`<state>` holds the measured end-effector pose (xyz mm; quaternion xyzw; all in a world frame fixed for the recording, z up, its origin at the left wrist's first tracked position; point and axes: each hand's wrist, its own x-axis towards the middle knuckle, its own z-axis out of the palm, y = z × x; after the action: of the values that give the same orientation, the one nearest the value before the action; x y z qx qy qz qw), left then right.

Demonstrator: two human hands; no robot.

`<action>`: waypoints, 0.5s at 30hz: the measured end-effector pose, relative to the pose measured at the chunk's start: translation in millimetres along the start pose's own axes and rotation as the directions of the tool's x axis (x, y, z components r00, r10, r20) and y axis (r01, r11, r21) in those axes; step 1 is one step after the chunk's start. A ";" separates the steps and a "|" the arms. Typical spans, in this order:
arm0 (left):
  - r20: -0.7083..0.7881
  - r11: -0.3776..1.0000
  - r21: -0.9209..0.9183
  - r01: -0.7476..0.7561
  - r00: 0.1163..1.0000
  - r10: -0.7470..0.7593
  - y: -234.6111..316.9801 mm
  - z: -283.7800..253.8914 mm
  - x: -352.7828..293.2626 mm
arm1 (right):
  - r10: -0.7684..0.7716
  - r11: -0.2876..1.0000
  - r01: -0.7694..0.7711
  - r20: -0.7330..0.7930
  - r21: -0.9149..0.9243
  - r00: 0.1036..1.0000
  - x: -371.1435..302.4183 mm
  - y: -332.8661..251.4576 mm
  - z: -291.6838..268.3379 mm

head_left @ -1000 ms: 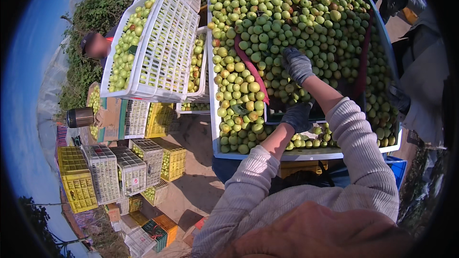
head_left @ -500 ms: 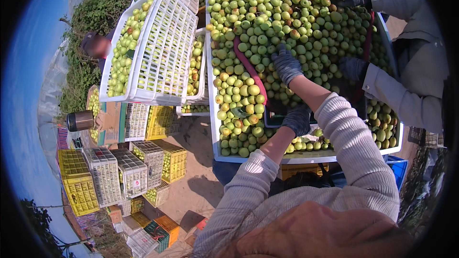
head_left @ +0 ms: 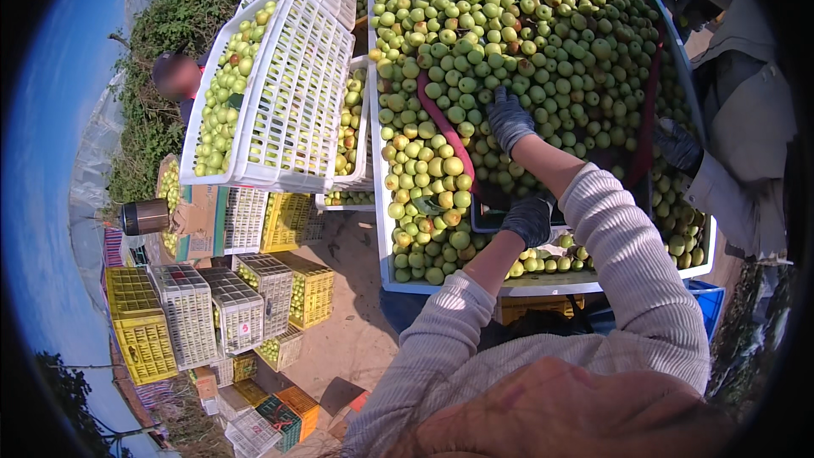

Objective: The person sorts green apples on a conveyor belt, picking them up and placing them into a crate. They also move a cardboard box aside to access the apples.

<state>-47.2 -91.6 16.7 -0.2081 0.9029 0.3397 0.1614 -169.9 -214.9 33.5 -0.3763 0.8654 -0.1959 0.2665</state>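
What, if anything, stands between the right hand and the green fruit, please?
Nothing visible but its grey glove: the right hand appears to rest on the green fruit; the red strip lies to its left.

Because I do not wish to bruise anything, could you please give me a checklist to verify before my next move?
1. Grey-gloved right hand over round green fruit: ok.
2. Grey-gloved left hand, what it grips: cannot tell.
3. Co-worker's nearer grey-gloved hand apart from yours: ok.
4. Curved red strip clear of right hand: ok.
5. White slatted plastic crate apart from both hands: ok.
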 end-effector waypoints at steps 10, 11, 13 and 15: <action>0.006 0.981 0.191 -0.016 1.000 0.016 4.3 -1.2 -2.4 | -0.167 0.971 0.164 0.001 -0.174 0.986 13.4 17.0 1.0; 0.017 0.981 0.193 -0.011 1.000 0.008 4.9 -3.1 -2.4 | -0.079 0.996 0.079 -0.009 0.028 0.997 15.0 20.1 1.2; 0.032 0.986 0.167 -0.001 0.999 -0.005 7.3 -6.5 -3.5 | -0.108 0.994 0.108 -0.026 -0.021 0.994 19.4 25.9 4.0; 0.048 0.992 0.123 0.003 0.999 -0.009 8.5 -9.7 -4.4 | -0.191 0.977 0.190 -0.010 -0.093 0.981 25.2 31.5 8.3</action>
<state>-49.0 -91.2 30.2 -0.1923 0.9172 0.2881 0.1967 -196.5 -215.0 2.1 -0.4674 0.8359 -0.1844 0.2210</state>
